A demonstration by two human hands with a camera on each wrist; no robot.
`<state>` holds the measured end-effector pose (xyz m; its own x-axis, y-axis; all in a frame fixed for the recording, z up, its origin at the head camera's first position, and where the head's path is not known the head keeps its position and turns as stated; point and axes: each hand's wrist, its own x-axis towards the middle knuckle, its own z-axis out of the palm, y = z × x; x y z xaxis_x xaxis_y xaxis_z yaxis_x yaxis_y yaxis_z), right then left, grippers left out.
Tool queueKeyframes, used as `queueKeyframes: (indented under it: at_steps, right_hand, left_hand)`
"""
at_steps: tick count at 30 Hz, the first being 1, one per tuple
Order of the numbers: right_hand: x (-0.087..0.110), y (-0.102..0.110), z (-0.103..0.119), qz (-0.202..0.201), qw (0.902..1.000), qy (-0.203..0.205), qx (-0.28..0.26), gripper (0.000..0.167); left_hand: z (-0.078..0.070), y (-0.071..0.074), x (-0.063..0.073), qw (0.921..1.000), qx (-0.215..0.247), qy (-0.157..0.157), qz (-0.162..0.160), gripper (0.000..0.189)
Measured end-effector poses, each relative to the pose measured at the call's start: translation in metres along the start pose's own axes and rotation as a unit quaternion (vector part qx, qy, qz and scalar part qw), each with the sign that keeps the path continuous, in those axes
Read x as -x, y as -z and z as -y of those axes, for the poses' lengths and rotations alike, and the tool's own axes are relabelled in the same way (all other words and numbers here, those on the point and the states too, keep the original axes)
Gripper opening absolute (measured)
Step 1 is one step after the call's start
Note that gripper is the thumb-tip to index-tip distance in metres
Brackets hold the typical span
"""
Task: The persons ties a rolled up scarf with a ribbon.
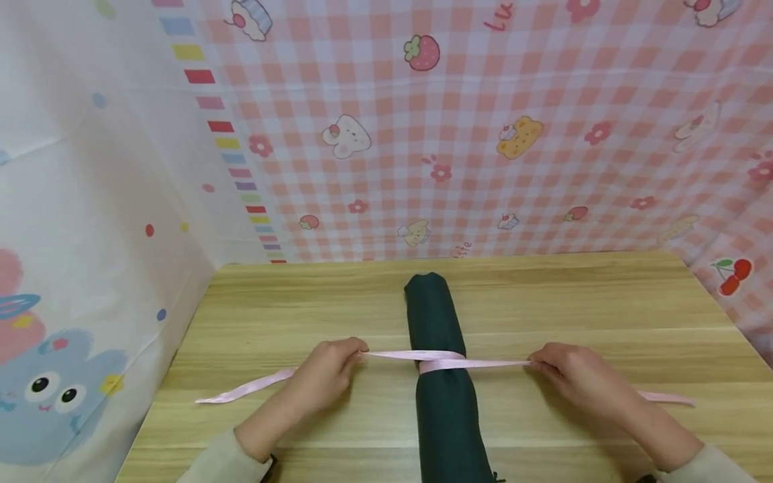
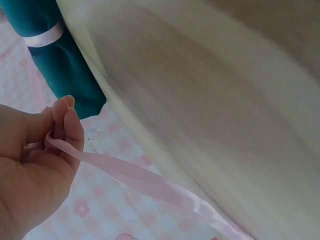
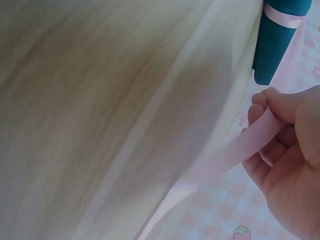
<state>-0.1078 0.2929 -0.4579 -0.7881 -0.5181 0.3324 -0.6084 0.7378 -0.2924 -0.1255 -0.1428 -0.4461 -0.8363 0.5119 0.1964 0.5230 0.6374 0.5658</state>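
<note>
A rolled dark green cloth bundle [image 1: 443, 409] lies lengthwise on the table, its near end running out of the head view. Around its middle passes a pink satin ribbon [image 1: 443, 364], whose two lengths cross over the bundle and stretch out nearly straight to either side. My left hand [image 1: 326, 372] pinches the left length between thumb and fingers, and a loose tail trails onto the table behind it. On the other side, my right hand [image 1: 576, 376] pinches the right length, its tail showing beyond the wrist. Both wrist views show the ribbon running through the fingers.
Everything lies on a light wood-grain table [image 1: 272, 295]. A pink checked cloth [image 1: 386, 174] with cartoon prints hangs behind its far edge, and a white printed curtain [image 1: 121, 201] hangs along the left.
</note>
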Motion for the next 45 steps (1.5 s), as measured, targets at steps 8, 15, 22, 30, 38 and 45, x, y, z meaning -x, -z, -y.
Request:
queueKeyframes:
  at_steps: [8,15,22,30,38,45]
  right_hand:
    - [-0.002,-0.004,-0.004,-0.066,0.9957,0.06,0.027,0.025]
    - [-0.001,-0.005,-0.003,-0.07,0.9968,0.035,0.018,0.017]
    - [0.0,-0.005,0.002,-0.05,0.9987,0.0,0.009,0.016]
    - [-0.003,-0.003,0.012,-0.019,0.9878,-0.105,-0.113,0.017]
    - [-0.012,0.002,0.022,0.024,0.851,-0.338,-0.401,0.029]
    - [-0.024,0.003,0.031,-0.081,0.7984,-0.343,-0.488,0.038]
  left_hand:
    - [-0.008,0.002,-0.001,0.9964,-0.053,-0.014,-0.065,0.012]
    - [-0.01,0.001,0.0,0.9858,-0.118,-0.056,-0.105,0.016]
    - [-0.013,-0.001,0.0,0.9876,-0.092,-0.03,-0.124,0.016]
    - [-0.02,0.0,0.0,0.9902,0.04,0.073,-0.112,0.016]
    - [-0.032,-0.001,-0.008,0.9282,0.272,0.213,-0.139,0.018]
    - [-0.043,-0.005,-0.018,0.8773,0.369,0.213,-0.221,0.016]
